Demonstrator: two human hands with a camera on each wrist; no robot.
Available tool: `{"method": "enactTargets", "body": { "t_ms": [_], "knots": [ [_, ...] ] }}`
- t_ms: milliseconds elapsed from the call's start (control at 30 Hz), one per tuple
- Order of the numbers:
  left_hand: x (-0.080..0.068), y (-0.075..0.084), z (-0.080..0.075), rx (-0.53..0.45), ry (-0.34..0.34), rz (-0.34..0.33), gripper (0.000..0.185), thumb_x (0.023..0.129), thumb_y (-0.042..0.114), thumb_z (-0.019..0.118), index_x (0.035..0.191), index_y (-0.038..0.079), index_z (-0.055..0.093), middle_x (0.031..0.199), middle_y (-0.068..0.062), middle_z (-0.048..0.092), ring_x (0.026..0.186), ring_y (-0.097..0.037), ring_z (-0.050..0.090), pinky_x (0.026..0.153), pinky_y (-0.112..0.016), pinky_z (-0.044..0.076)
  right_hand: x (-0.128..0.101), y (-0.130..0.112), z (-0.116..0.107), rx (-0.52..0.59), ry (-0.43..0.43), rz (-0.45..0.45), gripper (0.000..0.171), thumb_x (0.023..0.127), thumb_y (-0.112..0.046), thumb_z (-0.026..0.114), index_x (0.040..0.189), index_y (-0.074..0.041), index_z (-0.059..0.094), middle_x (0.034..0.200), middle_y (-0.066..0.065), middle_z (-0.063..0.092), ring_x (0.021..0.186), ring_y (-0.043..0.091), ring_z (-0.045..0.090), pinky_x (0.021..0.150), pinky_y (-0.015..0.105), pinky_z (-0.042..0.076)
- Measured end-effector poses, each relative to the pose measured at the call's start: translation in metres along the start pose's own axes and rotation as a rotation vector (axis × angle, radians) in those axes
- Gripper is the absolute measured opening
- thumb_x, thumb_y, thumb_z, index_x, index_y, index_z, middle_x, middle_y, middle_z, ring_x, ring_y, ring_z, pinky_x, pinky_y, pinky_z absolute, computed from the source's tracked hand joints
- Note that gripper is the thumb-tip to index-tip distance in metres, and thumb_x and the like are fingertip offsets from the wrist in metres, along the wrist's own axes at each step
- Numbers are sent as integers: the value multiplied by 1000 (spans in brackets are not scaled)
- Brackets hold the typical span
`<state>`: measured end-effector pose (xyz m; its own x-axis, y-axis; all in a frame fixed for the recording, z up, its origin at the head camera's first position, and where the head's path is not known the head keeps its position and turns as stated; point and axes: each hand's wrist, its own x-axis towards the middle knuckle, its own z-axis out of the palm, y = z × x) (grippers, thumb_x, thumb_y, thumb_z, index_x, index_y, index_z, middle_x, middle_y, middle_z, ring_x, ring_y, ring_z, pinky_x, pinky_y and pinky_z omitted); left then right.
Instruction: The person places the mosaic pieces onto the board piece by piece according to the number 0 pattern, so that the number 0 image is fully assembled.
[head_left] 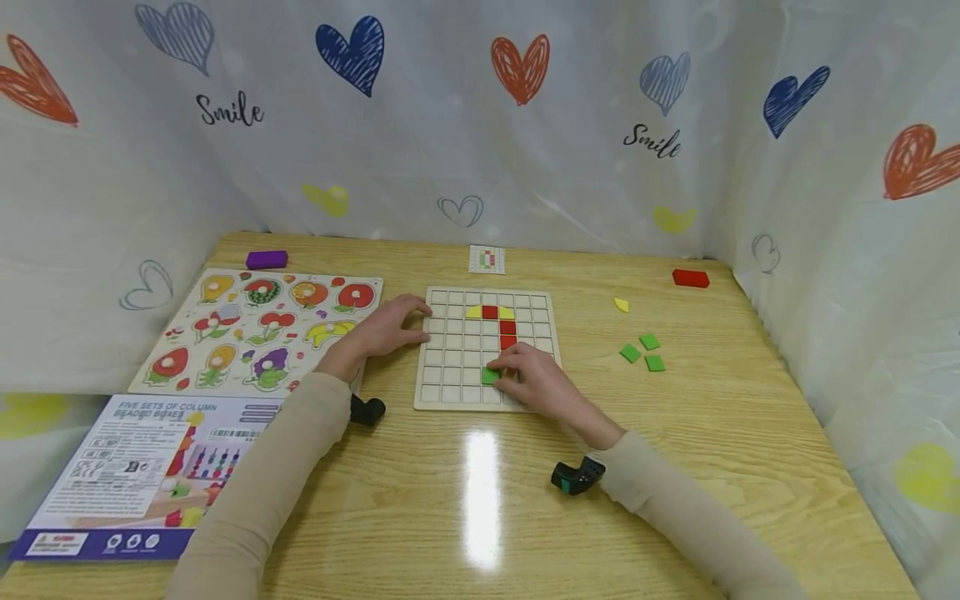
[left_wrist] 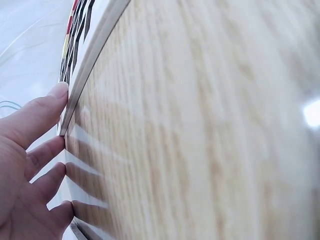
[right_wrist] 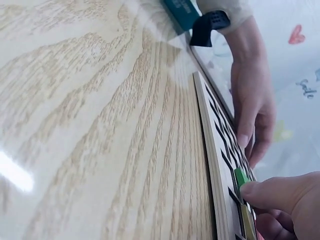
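Head view: right hand (head_left: 542, 382) pinched green tile (head_left: 491, 376) on grid board (head_left: 450, 390); left hand (head_left: 386, 327), fingers straight and slightly apart, braced board's left edge.

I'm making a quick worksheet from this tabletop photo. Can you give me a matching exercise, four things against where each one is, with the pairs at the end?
Things
1. purple block
2. red block
3. left hand
4. three loose green tiles

Places
A. on the table right of the grid board, near its lower half
B. far right corner of the table
C. beyond the fruit puzzle, far left
D. against the left edge of the grid board

Pairs: 1-C, 2-B, 3-D, 4-A
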<state>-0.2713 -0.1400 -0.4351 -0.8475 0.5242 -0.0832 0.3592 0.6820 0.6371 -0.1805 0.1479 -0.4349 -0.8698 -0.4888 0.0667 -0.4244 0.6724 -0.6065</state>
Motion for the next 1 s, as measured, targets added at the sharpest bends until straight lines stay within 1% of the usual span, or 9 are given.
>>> {"method": "enactTargets", "body": {
  "t_ms": [167, 367, 767, 900, 1000],
  "knots": [
    [1, 0, 1, -4, 2, 1, 43, 93, 22, 69, 129, 2, 57, 145, -20, 43, 139, -35, 33, 115, -49, 26, 1, 0, 0, -24, 13, -1, 23, 90, -11, 71, 112, -9, 74, 107, 3, 62, 89, 14, 54, 76, 28, 48],
    [-1, 1, 0, 3, 3, 1, 43, 93, 21, 69, 129, 1, 56, 145, -20, 42, 139, -36, 33, 115, -49, 26, 2, 1, 0, -20, -2, 1, 23, 90, -13, 71, 112, -9, 74, 108, 3, 62, 91, 15, 56, 76, 29, 47],
    [-1, 1, 0, 3, 2, -8, 44, 93, 22, 69, 130, 2, 56, 146, -19, 43, 139, -35, 33, 115, -49, 25, 4, 4, 2, -14, -2, -7, 18, 91, -11, 69, 108, -10, 75, 105, 1, 63, 89, 14, 56, 74, 29, 47],
    [0, 0, 0, 5, 5, -11, 43, 93, 22, 69, 129, 2, 56, 146, -19, 42, 140, -35, 32, 115, -49, 25, 1, 5, 1, -8, 23, -19, 19, 92, -14, 69, 110, -10, 75, 106, 1, 63, 92, 14, 57, 76, 30, 48],
    [0, 1, 1, 2, 6, -14, 43, 93, 22, 69, 129, 3, 57, 146, -19, 42, 140, -35, 32, 115, -49, 25, -3, 7, -4, 19, 66, -15, 21, 92, -15, 69, 112, -10, 74, 108, 1, 64, 94, 15, 58, 78, 32, 49]
  ]
}}
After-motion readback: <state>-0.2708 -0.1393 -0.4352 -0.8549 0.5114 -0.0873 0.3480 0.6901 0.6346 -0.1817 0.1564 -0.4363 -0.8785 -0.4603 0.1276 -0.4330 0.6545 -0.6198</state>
